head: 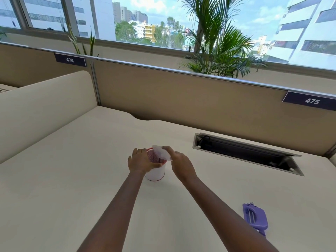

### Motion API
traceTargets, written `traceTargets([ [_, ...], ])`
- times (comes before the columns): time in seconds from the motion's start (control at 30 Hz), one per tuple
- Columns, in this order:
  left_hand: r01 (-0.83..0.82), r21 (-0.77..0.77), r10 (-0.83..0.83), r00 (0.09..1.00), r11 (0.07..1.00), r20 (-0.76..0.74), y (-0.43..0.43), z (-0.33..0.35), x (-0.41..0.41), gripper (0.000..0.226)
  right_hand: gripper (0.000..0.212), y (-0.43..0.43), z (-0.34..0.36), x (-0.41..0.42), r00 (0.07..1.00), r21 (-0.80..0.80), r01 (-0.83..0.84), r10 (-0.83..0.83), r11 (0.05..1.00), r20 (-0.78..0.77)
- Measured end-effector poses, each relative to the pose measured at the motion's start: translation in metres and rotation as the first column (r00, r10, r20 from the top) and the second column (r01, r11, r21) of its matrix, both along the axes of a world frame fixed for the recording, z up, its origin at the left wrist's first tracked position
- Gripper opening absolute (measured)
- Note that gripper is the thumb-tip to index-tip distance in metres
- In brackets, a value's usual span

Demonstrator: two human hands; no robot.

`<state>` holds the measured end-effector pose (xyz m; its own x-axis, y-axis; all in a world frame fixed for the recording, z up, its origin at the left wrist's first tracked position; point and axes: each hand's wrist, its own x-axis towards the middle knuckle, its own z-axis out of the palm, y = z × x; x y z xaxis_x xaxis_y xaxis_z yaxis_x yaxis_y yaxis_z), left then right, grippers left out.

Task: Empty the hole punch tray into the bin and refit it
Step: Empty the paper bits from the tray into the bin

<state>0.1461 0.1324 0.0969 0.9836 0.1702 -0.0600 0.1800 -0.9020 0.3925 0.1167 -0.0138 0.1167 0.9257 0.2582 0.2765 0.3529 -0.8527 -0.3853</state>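
Near the middle of the frame, a small white bin (155, 172) with a red rim and a red patterned lining stands upright on the cream desk (72, 179). The person's left hand (141, 161) rests on the bin's left rim, its fingers curled loosely over the edge and the thumb lying across the near side of the opening. The right hand (180, 165) holds the clear plastic tray (161, 153) pinched between thumb and fingers, tilted over the bin's mouth so that its lower end dips towards the opening. Whether the tray touches the rim cannot be told.

The purple hole punch (255, 218) lies on the desk in the lower right of the frame, well apart from the bin and both hands. A dark cable slot (245, 153) with a raised flap is sunk into the desk to the right of centre. Behind the desk runs a tan partition (181, 93) bearing labels 474 and 475, with a palm plant (218, 42) and windows beyond.
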Motion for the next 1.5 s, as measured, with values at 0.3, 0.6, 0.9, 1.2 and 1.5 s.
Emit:
traceTargets([
  [0.3,0.001,-0.002,-0.001,1.0,1.0,0.001,-0.001,0.001,-0.001,0.084,0.066,0.002,-0.001,-0.003,0.998,-0.02,-0.027,0.028,0.999,0.049],
  [0.6,-0.004,-0.009,0.004,1.0,1.0,0.005,-0.001,0.002,-0.002,0.083,0.068,0.0,-0.003,-0.004,1.0,0.026,0.002,-0.002,1.0,0.015],
  [0.9,0.001,0.0,-0.001,1.0,1.0,-0.005,-0.002,0.002,-0.001,0.088,0.063,-0.005,-0.001,0.001,0.936,0.478,0.251,-0.085,0.842,-0.342],
  [1.2,0.015,0.022,-0.015,1.0,1.0,-0.021,-0.002,0.0,0.0,0.089,0.067,-0.013,-0.004,-0.004,0.837,0.71,0.395,0.089,0.583,-0.539],
  [1.5,0.001,-0.098,0.001,1.0,0.995,0.026,-0.003,0.002,-0.006,0.082,0.07,-0.018,-0.004,-0.006,0.824,0.727,0.419,0.108,0.545,-0.556],
])
